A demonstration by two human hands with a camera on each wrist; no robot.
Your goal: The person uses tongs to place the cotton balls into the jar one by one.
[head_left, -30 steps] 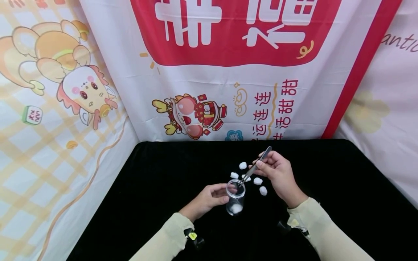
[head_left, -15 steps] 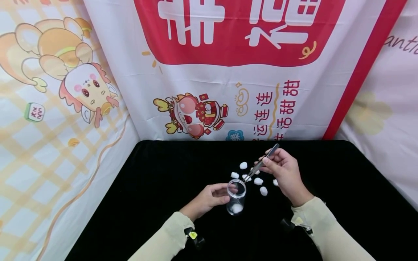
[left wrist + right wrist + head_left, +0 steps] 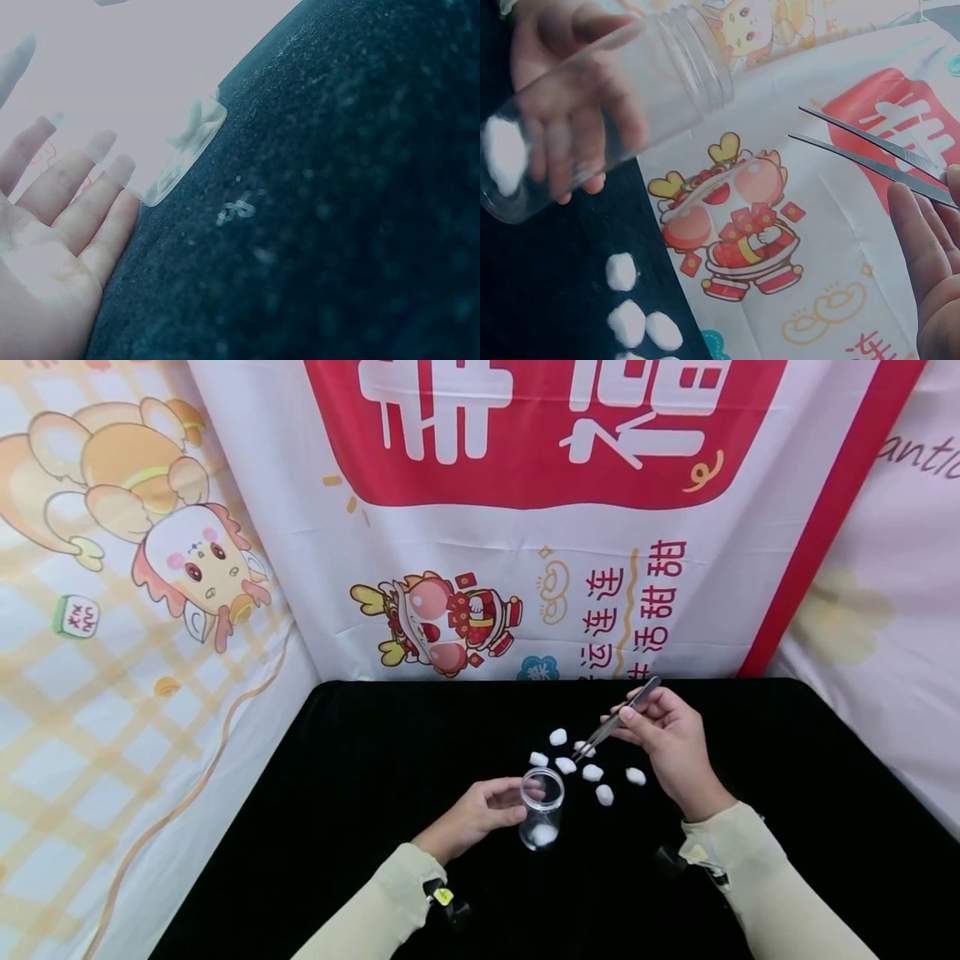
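A clear jar (image 3: 542,808) stands upright on the black cloth in the head view, its mouth uncovered. Inside, at the bottom, lies a white cotton ball (image 3: 506,157). My left hand (image 3: 482,814) holds the jar from the left, thumb in front and fingers behind it. Steel tweezers (image 3: 613,722) are pinched in my right hand (image 3: 670,752), pointing down and left. Their tips hover by the loose cotton balls (image 3: 566,765); the right wrist view shows the tips spread apart with nothing between them.
Several more cotton balls, one of them a cotton ball (image 3: 635,776) near the right wrist, lie scattered behind and right of the jar. The black-covered table (image 3: 390,735) meets a printed backdrop (image 3: 465,535) at its far edge.
My right hand has moved right and away, taking the tweezer tips from the jar's mouth to the loose cotton balls. Cotton balls it covered now show. Left hand and jar stay put.
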